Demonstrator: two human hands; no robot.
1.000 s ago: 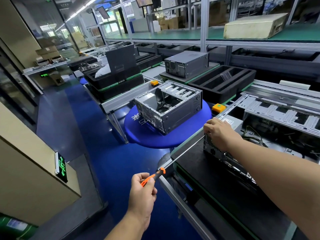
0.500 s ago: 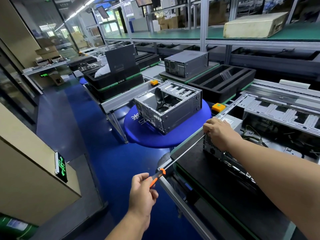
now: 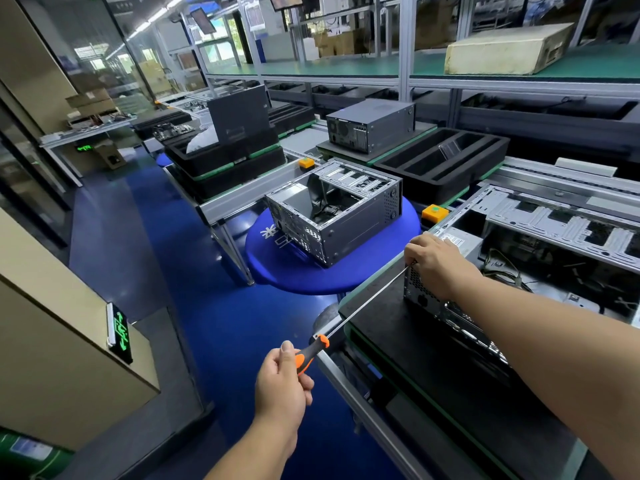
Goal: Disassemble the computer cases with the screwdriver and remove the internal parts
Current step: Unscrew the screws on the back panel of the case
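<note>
A long screwdriver (image 3: 360, 309) with an orange and black handle runs from low centre up to the rear corner of an open computer case (image 3: 540, 251) at the right. My left hand (image 3: 282, 382) grips the handle. My right hand (image 3: 438, 263) rests on the case's rear top corner, fingers pinching the shaft near its tip. The tip is hidden under that hand. The case lies on a black mat (image 3: 408, 341), its inside showing cables and a metal drive frame.
A second stripped case (image 3: 334, 213) sits on a round blue stool (image 3: 287, 275) ahead. A closed grey case (image 3: 372, 124) and black foam trays (image 3: 440, 161) lie on the conveyor behind. An orange button box (image 3: 434, 213) is on the rail. Blue floor lies to the left.
My left hand has shifted slightly on the handle, its thumb now up along the grip. The screwdriver and my right hand stay at the same corner.
</note>
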